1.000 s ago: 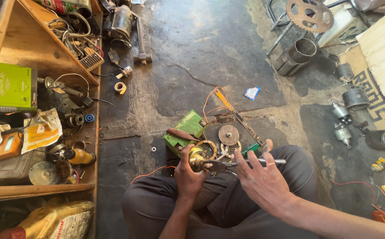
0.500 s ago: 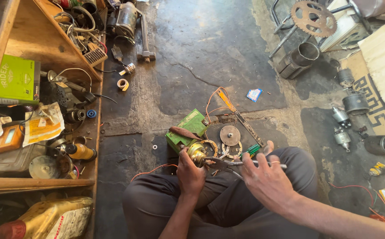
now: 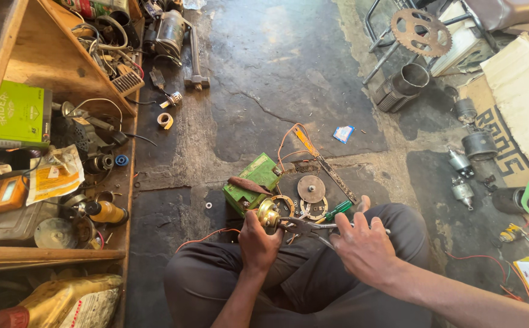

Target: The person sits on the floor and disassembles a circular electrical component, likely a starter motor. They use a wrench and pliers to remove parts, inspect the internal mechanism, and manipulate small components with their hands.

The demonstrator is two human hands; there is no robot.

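My left hand [image 3: 258,243] grips a small round brass-coloured part [image 3: 269,212] above my lap. My right hand [image 3: 365,246] holds metal pliers [image 3: 304,228] whose jaws reach to that part. A green-handled screwdriver [image 3: 337,210] lies just past my right hand. Beyond the hands, on the dark floor, sit a green box-shaped battery [image 3: 253,179] with a brown-handled tool across it, a round metal disc [image 3: 310,188] and a ring-shaped plate [image 3: 313,208]. Orange wires loop near a long flat metal file [image 3: 325,164].
A wooden shelf [image 3: 46,79] at left is crowded with a green carton, wires, cans and a yellow bottle [image 3: 106,212]. A toothed sprocket [image 3: 421,31], metal cylinder [image 3: 401,85], small motors [image 3: 462,191] and cardboard lie at right. A tape roll [image 3: 165,120] lies on the floor.
The view has shifted slightly. My hands stay together on the brass part, the pliers staying at it; nothing was picked up or let go.
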